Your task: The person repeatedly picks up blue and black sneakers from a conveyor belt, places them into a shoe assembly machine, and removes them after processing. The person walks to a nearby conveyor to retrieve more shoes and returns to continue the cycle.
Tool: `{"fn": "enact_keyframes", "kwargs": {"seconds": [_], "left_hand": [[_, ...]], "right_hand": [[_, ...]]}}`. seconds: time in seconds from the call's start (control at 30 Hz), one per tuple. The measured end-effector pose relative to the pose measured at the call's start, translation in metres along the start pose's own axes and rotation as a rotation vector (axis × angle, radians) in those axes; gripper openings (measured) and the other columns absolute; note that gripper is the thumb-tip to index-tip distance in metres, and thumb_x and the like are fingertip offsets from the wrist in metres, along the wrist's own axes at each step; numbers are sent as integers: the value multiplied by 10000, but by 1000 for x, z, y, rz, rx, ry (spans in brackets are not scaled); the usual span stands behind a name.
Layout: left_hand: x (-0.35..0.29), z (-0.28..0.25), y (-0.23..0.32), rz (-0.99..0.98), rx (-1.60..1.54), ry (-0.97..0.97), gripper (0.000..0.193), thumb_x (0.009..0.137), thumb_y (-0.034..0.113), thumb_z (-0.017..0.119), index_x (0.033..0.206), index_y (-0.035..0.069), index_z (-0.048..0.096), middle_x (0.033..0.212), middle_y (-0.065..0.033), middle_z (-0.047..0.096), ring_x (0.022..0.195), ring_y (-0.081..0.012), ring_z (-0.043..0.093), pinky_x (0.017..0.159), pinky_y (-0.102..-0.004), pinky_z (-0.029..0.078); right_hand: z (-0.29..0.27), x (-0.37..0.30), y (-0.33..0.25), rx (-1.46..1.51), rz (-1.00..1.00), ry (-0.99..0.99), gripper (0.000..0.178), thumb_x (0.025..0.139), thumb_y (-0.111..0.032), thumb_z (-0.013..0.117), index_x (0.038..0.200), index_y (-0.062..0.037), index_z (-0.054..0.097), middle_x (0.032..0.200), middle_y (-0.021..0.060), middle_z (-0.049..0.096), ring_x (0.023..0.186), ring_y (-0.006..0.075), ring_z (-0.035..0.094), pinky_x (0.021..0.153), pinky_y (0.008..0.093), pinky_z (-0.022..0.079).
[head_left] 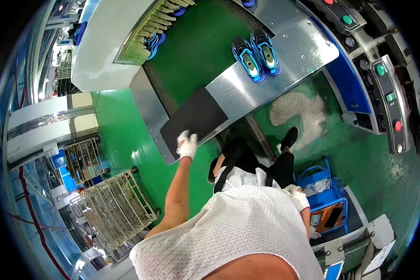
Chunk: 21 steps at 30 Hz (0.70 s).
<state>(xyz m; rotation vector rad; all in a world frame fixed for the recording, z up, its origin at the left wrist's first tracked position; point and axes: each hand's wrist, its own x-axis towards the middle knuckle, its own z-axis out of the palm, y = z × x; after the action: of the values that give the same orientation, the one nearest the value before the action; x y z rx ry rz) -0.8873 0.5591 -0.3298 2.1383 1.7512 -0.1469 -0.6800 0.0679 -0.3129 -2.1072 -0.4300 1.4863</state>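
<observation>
Head view: the black mat is lying on the near corner of the steel ledge, its far edge overlapping the green belt. At the mat's near-left part the gloved left hand is hovering or resting — the blur is hiding which — with its fingers loosely bent and nothing visibly gripped. Well to the right of the mat and nearer the body, the gloved right hand is hanging beside the hip; its fingers are mostly hidden, so I cannot tell whether it is holding anything. Beyond the mat to the right, a pair of black-and-blue shoes is standing on the ledge, toes pointing away. Past the mat's far-left side, another blue shoe is sitting by a pale strip curtain. Farther out, a wire cart is standing left of the mat — control panels are lining its far right.
</observation>
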Motion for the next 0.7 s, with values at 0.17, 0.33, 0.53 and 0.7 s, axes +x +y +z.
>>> {"fn": "enact_keyframes", "kwargs": {"seconds": [0.17, 0.33, 0.53, 0.7], "left_hand": [[-38, 78, 104, 190, 52, 14, 605, 877, 357, 693, 1411, 146, 506, 1466, -136, 476, 1361, -340, 465, 1044, -551, 388], [-33, 126, 111, 310, 140, 73, 553, 885, 190, 634, 1380, -4, 483, 1441, -240, 463, 1323, -438, 457, 1063, -546, 412], [-35, 133, 87, 402, 214, 37, 511, 841, 135, 625, 1318, 5, 496, 1424, -202, 459, 1273, -418, 486, 966, -600, 453], [-48, 91, 97, 352, 167, -176, 515, 841, 98, 594, 1346, 42, 509, 1461, -170, 445, 1334, -353, 447, 946, -618, 433]], "right_hand": [[-44, -5, 39, 0, 116, 19, 326, 904, -337, 689, 961, -19, 725, 910, 191, 719, 854, 343, 702, 732, 419, 534], [-66, -5, 51, 4, 80, 71, 295, 914, -305, 682, 956, -16, 727, 894, 173, 733, 821, 310, 710, 717, 398, 532], [-99, 32, 69, -472, -158, -54, 295, 977, -278, 545, 1212, -162, 682, 1157, 173, 665, 985, 377, 669, 816, 479, 549], [-141, 69, 28, -187, 109, 166, 334, 951, -342, 596, 1154, -103, 712, 1127, 189, 696, 1004, 366, 680, 831, 450, 546]]}}
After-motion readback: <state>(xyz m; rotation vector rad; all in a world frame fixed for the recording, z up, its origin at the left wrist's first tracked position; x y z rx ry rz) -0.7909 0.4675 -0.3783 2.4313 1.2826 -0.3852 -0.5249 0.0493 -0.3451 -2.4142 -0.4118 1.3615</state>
